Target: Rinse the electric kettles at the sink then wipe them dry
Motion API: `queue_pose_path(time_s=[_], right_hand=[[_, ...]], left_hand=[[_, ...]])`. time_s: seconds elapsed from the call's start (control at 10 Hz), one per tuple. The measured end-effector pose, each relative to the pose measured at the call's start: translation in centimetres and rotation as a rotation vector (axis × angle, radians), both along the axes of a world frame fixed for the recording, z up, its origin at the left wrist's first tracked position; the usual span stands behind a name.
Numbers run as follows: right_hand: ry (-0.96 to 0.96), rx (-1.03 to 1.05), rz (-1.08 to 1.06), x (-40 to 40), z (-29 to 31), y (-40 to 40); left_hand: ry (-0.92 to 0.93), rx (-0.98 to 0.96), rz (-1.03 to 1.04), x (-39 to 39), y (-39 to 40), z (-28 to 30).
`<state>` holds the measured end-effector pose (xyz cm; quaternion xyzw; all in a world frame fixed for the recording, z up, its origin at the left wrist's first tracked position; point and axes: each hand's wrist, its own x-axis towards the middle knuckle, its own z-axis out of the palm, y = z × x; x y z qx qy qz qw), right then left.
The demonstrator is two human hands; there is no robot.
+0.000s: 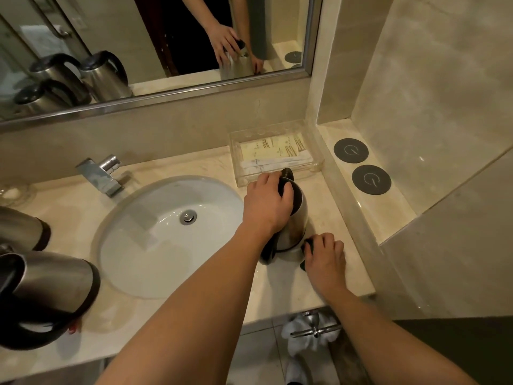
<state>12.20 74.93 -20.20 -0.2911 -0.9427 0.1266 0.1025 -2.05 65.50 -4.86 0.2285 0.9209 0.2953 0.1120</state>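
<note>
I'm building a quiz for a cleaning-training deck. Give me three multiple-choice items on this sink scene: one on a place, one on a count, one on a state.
1. Where does the kettle that both hands touch stand?
A. In the basin
B. On the counter right of the sink
C. On the ledge with the discs

2. How many dark round discs lie on the raised ledge at right?
A. One
B. Two
C. Four

3. What is the state of the faucet?
A. No water runs from it
B. A strong stream fills the basin
C. It is hidden by a towel

Key: 1 B, the kettle sits on the counter between the sink and the ledge, with the left hand on its top and the right hand at its base. 2 B, two discs lie side by side. 3 A, no stream shows under the spout.
</note>
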Motion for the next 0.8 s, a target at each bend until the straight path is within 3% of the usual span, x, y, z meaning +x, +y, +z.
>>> queue_pose_path(time_s=[0.4, 0.6, 0.8], right_hand=[[-0.117, -0.051, 0.014, 0.0, 2.8, -0.2], [0.116, -0.214, 0.032, -1.0, 10.0, 1.2], [0.175, -0.099, 0.275, -2.0, 18.0, 0.2]], left_hand=[[-0.073, -0.012, 0.026, 0.2, -0.4, 1.0], [-0.079, -0.128, -0.054, 1.1, -2.5, 2.0], [0.022, -0.163, -0.076, 2.1, -5.6, 5.6]])
